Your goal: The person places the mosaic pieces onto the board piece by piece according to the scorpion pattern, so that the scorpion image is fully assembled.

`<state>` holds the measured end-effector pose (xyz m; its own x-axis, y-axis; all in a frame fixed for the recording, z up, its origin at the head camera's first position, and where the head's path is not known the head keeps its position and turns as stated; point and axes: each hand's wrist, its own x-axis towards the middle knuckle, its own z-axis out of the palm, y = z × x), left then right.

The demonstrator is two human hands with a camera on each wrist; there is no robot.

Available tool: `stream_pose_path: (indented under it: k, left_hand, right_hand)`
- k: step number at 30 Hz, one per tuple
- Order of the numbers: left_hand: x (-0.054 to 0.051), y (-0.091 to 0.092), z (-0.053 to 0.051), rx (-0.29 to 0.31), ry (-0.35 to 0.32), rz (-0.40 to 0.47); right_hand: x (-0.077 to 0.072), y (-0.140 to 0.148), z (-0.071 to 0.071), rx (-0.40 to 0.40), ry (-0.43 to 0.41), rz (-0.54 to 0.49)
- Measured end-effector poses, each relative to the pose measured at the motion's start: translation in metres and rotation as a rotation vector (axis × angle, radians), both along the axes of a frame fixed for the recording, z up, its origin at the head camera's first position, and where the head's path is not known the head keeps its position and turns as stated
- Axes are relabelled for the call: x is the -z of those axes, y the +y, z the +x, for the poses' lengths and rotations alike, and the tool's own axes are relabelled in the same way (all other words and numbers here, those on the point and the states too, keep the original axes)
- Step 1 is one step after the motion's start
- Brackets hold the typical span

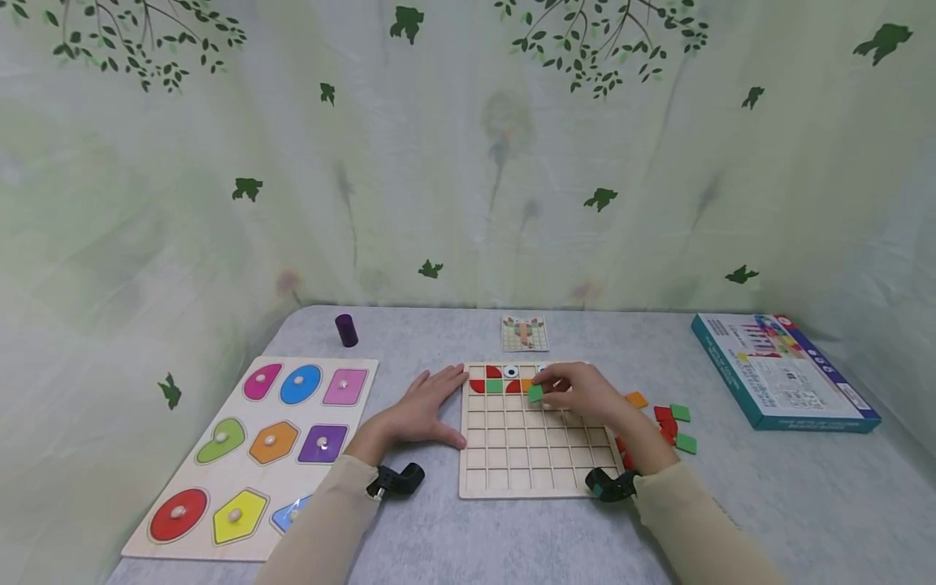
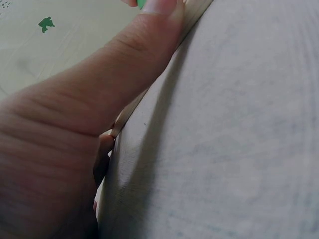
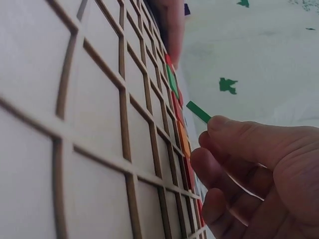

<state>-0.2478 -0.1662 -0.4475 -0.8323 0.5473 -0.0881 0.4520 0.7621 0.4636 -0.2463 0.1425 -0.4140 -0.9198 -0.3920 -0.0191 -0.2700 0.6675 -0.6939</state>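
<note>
A wooden grid board (image 1: 512, 459) lies on the table, its top rows partly filled with red, green, orange and eye-patterned tiles. The right hand (image 1: 585, 392) pinches a green square tile (image 1: 535, 394) between thumb and fingers just over the second row, beside an orange tile. From the right wrist, that tile (image 3: 198, 112) shows edge-on, raised off the grid. With fingers spread, the left hand (image 1: 420, 413) rests along the board's left edge; in the left wrist view its thumb (image 2: 124, 64) lies against the wooden rim. The right hand hides part of the upper right cells.
Loose red, orange and green tiles (image 1: 686, 443) lie right of the board, partly behind the right forearm. Behind it is a small pattern card (image 1: 524, 334). A knobbed shape puzzle (image 1: 292, 410) and purple cylinder (image 1: 347, 330) are left; a flat box (image 1: 790, 374) sits right.
</note>
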Motion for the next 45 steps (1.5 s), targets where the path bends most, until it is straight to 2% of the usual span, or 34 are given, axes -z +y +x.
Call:
stream_pose_path:
  k: [7, 15, 45]
  left_hand:
    - [0.001, -0.001, 0.0, 0.004, 0.009, 0.007]
    - [-0.001, -0.001, 0.001, 0.015, 0.011, 0.021]
    - [-0.002, 0.0, 0.0, 0.025, 0.018, 0.024]
  right_hand:
    - [0.009, -0.015, -0.001, -0.015, 0.01, 0.0]
    - [0.011, -0.029, 0.0, 0.03, 0.022, 0.019]
    - [0.016, -0.037, 0.006, 0.089, 0.008, 0.04]
